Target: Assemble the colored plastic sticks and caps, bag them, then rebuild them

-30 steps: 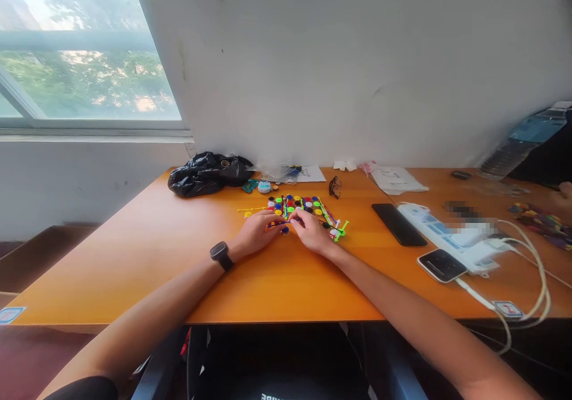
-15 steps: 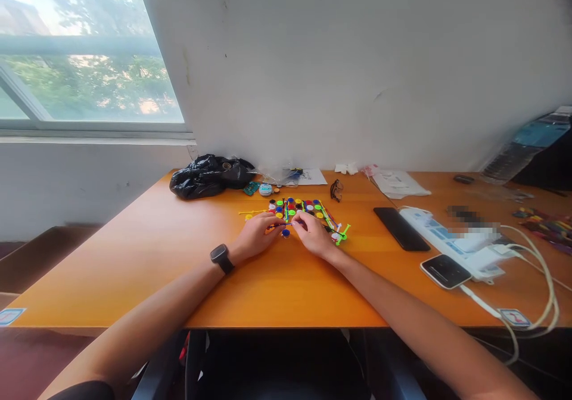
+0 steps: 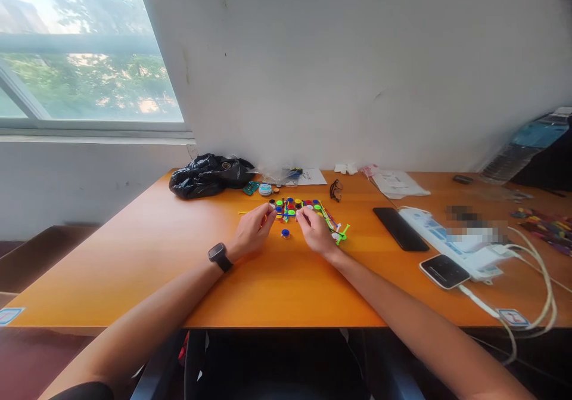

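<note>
My left hand (image 3: 251, 228) and my right hand (image 3: 315, 230) are closed in pinches at either end of a thin blue plastic stick (image 3: 285, 213). The stick lies level between the fingertips, over several small round coloured pieces (image 3: 298, 207). Some of these pieces are hidden behind my hands. A blue round piece (image 3: 285, 233) stands alone on the table, just nearer to me than the stick. Beyond my right hand lie bright green stick pieces (image 3: 343, 233) and more coloured sticks. The tip of a yellow stick (image 3: 242, 212) shows past my left hand.
A black plastic bag (image 3: 210, 176) and a round tin (image 3: 265, 189) are at the back. Glasses (image 3: 336, 190) lie behind the pieces. To the right are a dark phone (image 3: 400, 229), a white power strip (image 3: 429, 224) with cables, and a white-edged device (image 3: 444, 270).
Both hands have moved slightly away from me, carrying the blue stick over the coloured pieces. The lone blue round piece has stayed in place and shows more fully.
</note>
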A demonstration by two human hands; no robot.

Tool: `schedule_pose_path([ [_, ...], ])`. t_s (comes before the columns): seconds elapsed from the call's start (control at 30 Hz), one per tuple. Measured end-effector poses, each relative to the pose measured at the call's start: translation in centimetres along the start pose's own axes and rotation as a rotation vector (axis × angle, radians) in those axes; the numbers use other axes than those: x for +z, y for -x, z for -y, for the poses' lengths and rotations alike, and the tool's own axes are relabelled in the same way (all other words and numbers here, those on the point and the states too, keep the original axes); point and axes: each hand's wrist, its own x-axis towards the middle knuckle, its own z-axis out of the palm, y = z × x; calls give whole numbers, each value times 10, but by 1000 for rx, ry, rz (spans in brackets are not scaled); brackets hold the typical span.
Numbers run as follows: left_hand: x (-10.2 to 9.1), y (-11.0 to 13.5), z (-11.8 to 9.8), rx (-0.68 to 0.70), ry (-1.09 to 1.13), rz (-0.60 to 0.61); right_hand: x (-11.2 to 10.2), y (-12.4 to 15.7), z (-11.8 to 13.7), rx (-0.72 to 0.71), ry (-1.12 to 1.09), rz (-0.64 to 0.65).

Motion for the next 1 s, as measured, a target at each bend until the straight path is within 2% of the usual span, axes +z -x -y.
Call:
schedule_pose_path([
  [0.17,-3,-2,-1,-26,42,-17,-1,0,0,-6,-38,-55],
  [0.5,2,-2,5,-71,257,-27,-2,0,2,47,-139,-38],
  [0.7,2,-1,4,-102,264,12,2,-2,-6,168,-339,32],
  [1.0,1,-1,2,-135,328,40,-4,-1,10,429,-708,132],
])
